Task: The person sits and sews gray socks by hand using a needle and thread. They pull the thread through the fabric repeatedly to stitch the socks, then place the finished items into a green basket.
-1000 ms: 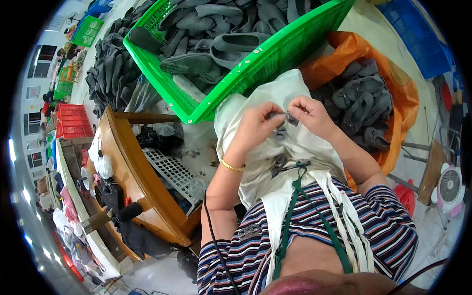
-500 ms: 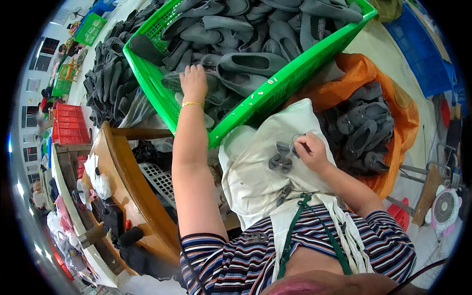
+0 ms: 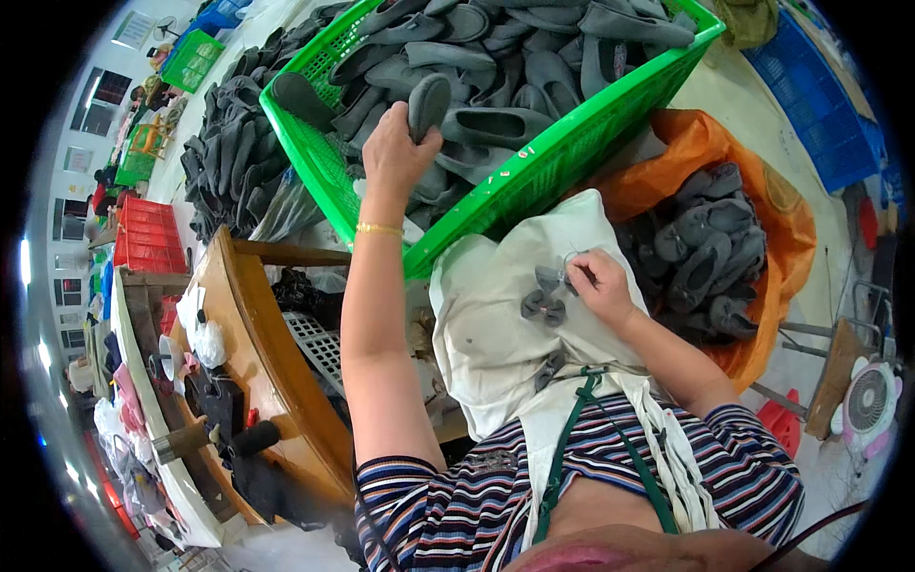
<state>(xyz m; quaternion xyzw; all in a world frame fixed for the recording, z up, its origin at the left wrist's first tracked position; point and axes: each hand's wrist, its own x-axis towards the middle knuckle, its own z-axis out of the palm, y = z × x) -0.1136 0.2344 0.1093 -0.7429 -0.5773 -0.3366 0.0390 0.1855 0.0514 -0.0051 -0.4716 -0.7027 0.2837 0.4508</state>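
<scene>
My left hand (image 3: 396, 148) reaches into the green crate (image 3: 572, 153) and grips a grey felt shoe (image 3: 427, 103), lifting its toe end above the pile of similar grey shoes. My right hand (image 3: 600, 284) rests on the white apron cloth (image 3: 496, 324) over my lap, pinching a small grey bow (image 3: 553, 278). Another grey bow (image 3: 541, 307) lies on the cloth just left of that hand, and a third (image 3: 550, 367) sits lower on the apron.
An orange bag (image 3: 710, 143) with grey shoes (image 3: 701, 248) stands at right. A heap of grey shoes (image 3: 229, 162) lies left of the crate. A wooden bench (image 3: 257, 343) with tools sits at left. A small fan (image 3: 869, 405) is at far right.
My left hand left my lap, reached into the green crate and took hold of a grey shoe. My right hand stayed on the apron with the bows.
</scene>
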